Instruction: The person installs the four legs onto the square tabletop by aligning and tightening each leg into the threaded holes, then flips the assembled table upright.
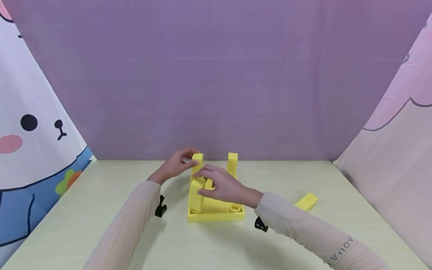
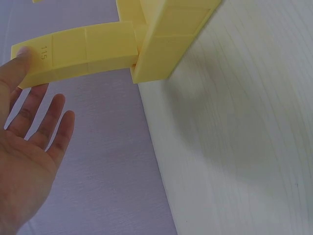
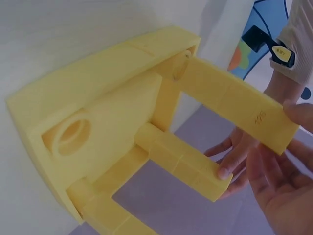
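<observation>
A yellow tray-like base (image 1: 216,217) with raised rims and corner sockets sits on the table. My left hand (image 1: 173,165) pinches the top of the upright back-left post (image 2: 73,46), marked 115, between thumb and fingers. My right hand (image 1: 226,186) grips the upper end of the front-left post (image 3: 234,100), whose lower end is at its corner socket. A third yellow post (image 1: 233,162) stands at the back-right corner. At the front right, the round threaded socket (image 3: 72,137) holds no post.
One loose yellow block (image 1: 306,202) lies on the table (image 1: 222,257) to the right, partly behind my right sleeve. Close behind the base rises a purple backdrop (image 1: 206,90). Printed cloths (image 1: 31,173) hang along both sides.
</observation>
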A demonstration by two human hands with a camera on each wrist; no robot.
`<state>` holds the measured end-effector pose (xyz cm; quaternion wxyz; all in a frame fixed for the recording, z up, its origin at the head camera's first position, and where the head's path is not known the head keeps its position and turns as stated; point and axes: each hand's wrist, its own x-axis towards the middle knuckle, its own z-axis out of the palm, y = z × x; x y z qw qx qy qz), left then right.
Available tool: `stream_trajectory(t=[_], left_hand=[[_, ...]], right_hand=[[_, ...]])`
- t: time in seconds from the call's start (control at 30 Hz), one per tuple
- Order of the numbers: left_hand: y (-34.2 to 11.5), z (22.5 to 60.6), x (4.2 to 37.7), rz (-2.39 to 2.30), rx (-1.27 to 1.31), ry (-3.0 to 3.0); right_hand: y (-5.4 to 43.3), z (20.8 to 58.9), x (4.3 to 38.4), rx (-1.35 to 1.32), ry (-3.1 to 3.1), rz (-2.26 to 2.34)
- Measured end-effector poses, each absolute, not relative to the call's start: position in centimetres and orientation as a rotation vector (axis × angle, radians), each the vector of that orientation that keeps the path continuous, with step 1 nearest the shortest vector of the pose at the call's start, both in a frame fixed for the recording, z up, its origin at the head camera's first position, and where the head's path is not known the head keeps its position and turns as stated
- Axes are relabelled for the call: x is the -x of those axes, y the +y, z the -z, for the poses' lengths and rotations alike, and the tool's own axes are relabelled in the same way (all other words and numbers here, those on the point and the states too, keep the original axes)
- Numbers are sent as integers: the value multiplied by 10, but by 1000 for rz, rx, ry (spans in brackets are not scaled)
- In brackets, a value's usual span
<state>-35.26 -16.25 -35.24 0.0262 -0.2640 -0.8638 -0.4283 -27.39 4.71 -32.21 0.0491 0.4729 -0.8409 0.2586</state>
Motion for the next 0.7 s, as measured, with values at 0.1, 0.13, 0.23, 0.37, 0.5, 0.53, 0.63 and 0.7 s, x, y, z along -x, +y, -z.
stream_trajectory(t=[0.1,0.13,0.23,0.37,0.5,0.53,0.63,0.7], left_hand=[[-162,353,352,1328,816,-2668],[-162,352,352,1330,816,-2668],[-162,353,353,1340,816,-2670],[-162,353,353,1350,814,-2671],[-161,352,351,1351,813,-2664],[-160,351,349,1357,811,-2662],[-158,341,340,1363,823,-2662],[-157,335,333,1373,828,-2668]], right_hand=[[48,319,278,-1512,-2588,-779],[48,318,279,-1537,-2590,-774],[49,315,282,-1609,-2571,-761],[49,312,285,-1689,-2529,-757],[49,311,285,-1705,-2522,-748],[49,311,285,-1701,-2522,-749],[49,313,283,-1658,-2533,-755],[48,315,281,-1606,-2542,-740]])
